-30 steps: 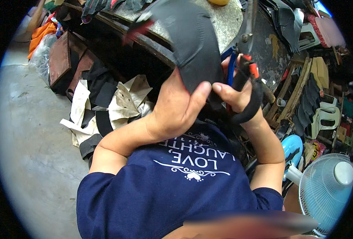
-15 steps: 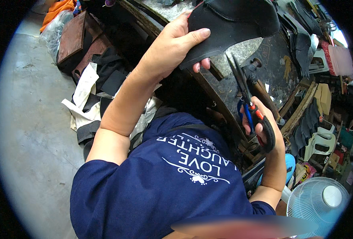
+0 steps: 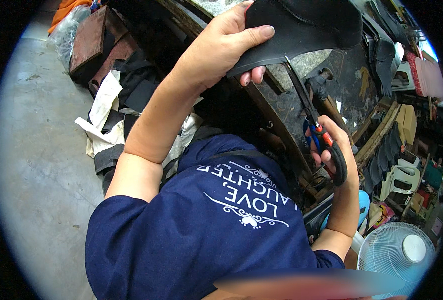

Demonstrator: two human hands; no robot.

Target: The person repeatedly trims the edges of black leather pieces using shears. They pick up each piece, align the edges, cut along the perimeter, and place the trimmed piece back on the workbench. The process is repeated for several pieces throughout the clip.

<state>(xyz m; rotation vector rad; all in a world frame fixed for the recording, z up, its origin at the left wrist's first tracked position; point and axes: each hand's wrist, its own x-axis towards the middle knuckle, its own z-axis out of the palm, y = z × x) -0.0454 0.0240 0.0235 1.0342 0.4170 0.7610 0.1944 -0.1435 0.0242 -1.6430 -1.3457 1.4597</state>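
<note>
My left hand [image 3: 221,47] grips a black leather-like piece [image 3: 301,30] by its left end, the thumb on top and the fingertips showing below its lower edge. The piece is curved, with a stitched seam across it, and I hold it up over the bench. In my right hand [image 3: 334,142] is a pair of scissors [image 3: 305,95] with dark blades and red, black and blue handles. The blades point up and left, and their tip lies right by the lower edge of the black piece. Whether it touches the edge I cannot tell.
Beneath my hands stands a dark, worn workbench [image 3: 345,67] with a pale stone slab [image 3: 309,63] and a hammer-like tool [image 3: 321,82]. Scraps of cloth [image 3: 109,100] lie on the floor at left. A fan [image 3: 396,260] stands lower right, with a pale plastic chair [image 3: 401,180] beyond.
The scissors' blades have come closer together, and the tip now lies nearer the black piece's lower edge. My left hand and the piece sit slightly further right in view.
</note>
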